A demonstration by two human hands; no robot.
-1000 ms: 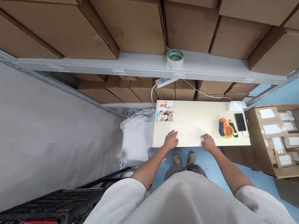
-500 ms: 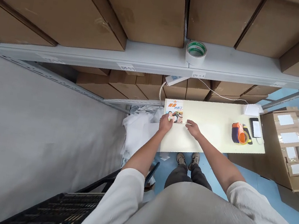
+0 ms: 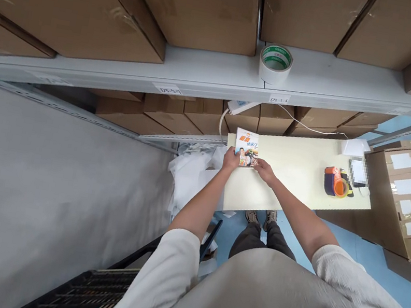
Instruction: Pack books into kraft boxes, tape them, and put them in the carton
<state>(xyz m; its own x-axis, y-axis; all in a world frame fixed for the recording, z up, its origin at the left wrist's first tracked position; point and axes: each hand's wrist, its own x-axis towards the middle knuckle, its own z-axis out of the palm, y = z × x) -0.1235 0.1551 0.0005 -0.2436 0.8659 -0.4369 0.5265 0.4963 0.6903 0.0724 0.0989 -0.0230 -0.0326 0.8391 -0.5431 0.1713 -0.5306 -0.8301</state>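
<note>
A book point(image 3: 247, 148) with a white cover, orange and blue lettering and a picture of a person and food is held up over the left part of the pale yellow table point(image 3: 286, 191). My left hand point(image 3: 231, 159) grips its lower left edge, fingers closed on it. At the lower right corner my right hand point(image 3: 264, 171) is closed on the book as well. The fingers behind the cover are hidden.
An orange and purple tape dispenser point(image 3: 336, 182), a phone point(image 3: 358, 172) and a small white box point(image 3: 354, 147) lie on the table's right part. A tape roll point(image 3: 275, 65) sits on the shelf point(image 3: 212, 66). At right stands a large carton point(image 3: 406, 248) holding small labelled boxes.
The book has been lifted off the table and shifted slightly right. My right hand has moved from beside the book onto its lower right corner. The camera view has shifted a little.
</note>
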